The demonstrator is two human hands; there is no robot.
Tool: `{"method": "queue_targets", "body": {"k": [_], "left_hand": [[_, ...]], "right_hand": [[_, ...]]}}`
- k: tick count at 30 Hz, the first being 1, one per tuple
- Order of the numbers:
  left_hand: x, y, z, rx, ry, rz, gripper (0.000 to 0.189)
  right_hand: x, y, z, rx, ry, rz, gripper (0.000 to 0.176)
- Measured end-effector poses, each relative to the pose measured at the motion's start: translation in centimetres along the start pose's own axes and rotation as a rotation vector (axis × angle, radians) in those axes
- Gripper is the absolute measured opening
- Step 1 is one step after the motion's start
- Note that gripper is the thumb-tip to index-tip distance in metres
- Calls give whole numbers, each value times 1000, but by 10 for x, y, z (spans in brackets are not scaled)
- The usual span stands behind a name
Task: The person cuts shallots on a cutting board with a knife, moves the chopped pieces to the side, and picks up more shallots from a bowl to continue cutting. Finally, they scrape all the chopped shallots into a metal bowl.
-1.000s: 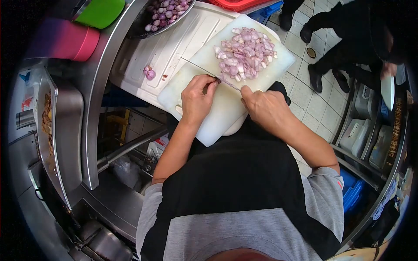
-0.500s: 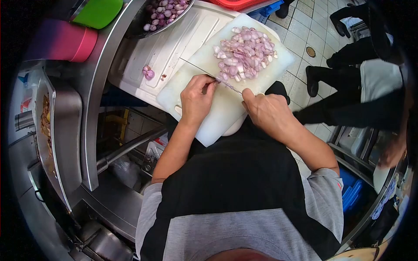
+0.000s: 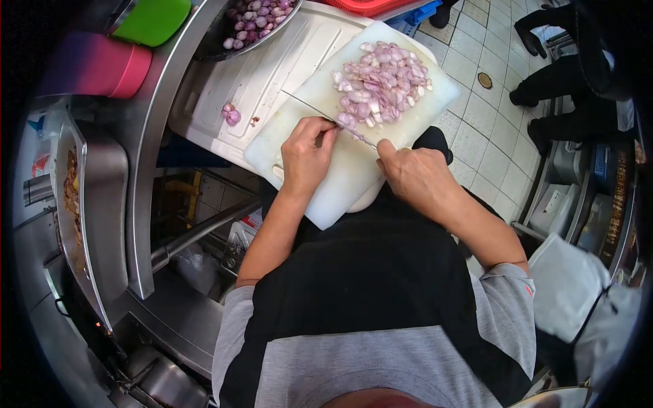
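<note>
My right hand (image 3: 420, 177) is closed round the handle of a knife (image 3: 356, 137), whose blade slants up to the left over the white cutting board (image 3: 340, 180). Bits of pinkish shallot cling to the blade. Beside the blade, my left hand (image 3: 307, 153) has its fingertips pinched on a shallot, mostly hidden by the fingers. Beyond the knife lies a heap of sliced shallots (image 3: 382, 85) on the board. A small pale piece (image 3: 278, 171) rests near my left wrist. Left of the board, a few whole shallots (image 3: 232, 115) sit on the white plastic surface (image 3: 272, 64).
A metal bowl (image 3: 275, 30) of peeled shallots stands at the upper left. Pink (image 3: 130, 68) and green (image 3: 153, 20) containers sit beyond the steel counter edge (image 3: 143, 170). A red basket (image 3: 364, 7) is at the top. Co-workers' legs (image 3: 554, 81) and a pale apron (image 3: 568, 285) are on the right.
A co-worker on the right has moved down and back, closer to my right side, uncovering floor tiles and shelves. My hands and the knife have barely shifted.
</note>
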State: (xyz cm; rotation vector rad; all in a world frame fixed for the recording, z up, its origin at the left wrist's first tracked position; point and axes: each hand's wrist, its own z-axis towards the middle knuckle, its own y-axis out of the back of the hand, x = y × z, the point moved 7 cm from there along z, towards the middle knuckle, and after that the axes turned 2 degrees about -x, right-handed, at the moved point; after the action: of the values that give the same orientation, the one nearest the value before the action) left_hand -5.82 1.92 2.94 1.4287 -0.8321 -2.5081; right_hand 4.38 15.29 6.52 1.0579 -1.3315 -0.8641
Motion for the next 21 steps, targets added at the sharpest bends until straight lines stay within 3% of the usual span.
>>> {"method": "queue_targets", "body": {"k": [6,10,13,21], "left_hand": [[4,-2,-2,-11,8,-21,8],[6,-3,-2,18,45,-6,8],[5,-2,-2,-1,-2,-1,8],[3,-1,-2,-15,9,-21,8]], "right_hand": [[-6,-13,26,-90,85,15,8],[0,3,7,-62,62,5,8],[-4,-2,1,2,-20,30,19],[-8,-12,21,-85,68,22,20]]}}
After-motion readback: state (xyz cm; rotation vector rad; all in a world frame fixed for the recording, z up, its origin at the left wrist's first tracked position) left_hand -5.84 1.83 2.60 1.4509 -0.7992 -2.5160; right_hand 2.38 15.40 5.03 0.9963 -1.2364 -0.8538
